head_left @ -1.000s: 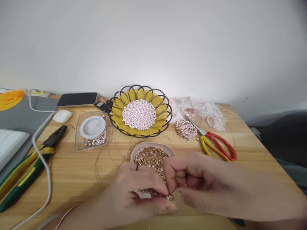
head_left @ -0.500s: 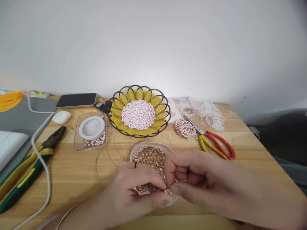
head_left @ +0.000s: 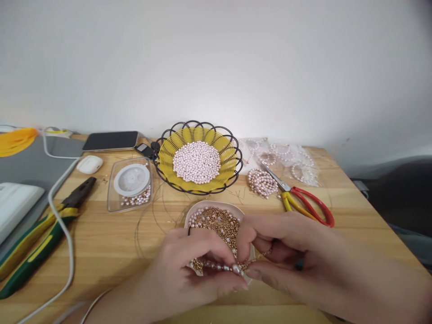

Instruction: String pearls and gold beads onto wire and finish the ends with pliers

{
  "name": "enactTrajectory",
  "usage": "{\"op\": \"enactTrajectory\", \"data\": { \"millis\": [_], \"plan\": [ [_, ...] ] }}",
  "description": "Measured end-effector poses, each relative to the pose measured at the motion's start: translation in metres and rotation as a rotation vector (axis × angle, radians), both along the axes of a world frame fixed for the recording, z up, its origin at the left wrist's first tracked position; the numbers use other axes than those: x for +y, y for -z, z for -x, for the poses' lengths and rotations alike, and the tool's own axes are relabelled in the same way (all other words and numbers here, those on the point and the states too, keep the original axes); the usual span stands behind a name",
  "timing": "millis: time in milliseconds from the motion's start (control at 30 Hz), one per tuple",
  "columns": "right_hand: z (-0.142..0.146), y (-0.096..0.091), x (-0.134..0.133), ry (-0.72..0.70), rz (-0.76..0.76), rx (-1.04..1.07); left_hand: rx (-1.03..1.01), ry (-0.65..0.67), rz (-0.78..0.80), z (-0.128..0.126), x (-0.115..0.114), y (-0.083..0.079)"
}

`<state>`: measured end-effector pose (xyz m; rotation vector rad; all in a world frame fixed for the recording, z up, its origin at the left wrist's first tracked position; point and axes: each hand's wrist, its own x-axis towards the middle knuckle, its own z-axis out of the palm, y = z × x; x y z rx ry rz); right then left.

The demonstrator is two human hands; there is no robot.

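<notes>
Both hands meet over a pink dish (head_left: 202,208) filled with small gold beads and a few pearls. My left hand (head_left: 191,272) pinches a short strand of strung pearls (head_left: 216,266) at its right end, a dark ring on one finger. My right hand (head_left: 283,256) is closed in a pinch at the same spot, finger and thumb pressed on the strand's tip. A thin wire loops over the wooden table (head_left: 101,243) to the left of the dish.
Behind the dish stands a black wire basket with a yellow liner (head_left: 196,155) full of pearls. Red-and-yellow scissors (head_left: 300,202) and finished pearl pieces (head_left: 261,182) lie right. A clear box with a thread spool (head_left: 130,183), green pliers (head_left: 37,240), a white cable, earbuds case and phone (head_left: 110,140) lie left.
The hands stay together over the dish. The pearl strand between the fingertips now shows more of its length, and the right hand's fingers have shifted slightly.
</notes>
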<state>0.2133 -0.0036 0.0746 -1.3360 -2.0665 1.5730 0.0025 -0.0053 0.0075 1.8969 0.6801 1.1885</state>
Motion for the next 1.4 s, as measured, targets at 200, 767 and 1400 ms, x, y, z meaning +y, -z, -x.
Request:
{"op": "enactTrajectory", "data": {
  "millis": [200,767,1400],
  "plan": [
    [-0.0002,0.0024,-0.0038,-0.022,-0.143,-0.004,0.020,0.008,0.009,0.0008,-0.0015,0.0004],
    [-0.0019,0.0030,-0.0053,-0.032,-0.232,-0.069,0.003,-0.020,0.026,0.0010,-0.0030,-0.0003],
    [-0.0031,0.0080,-0.0068,-0.003,-0.255,-0.063,-0.016,0.023,0.093,0.0004,-0.0038,0.0006]
  ]
}}
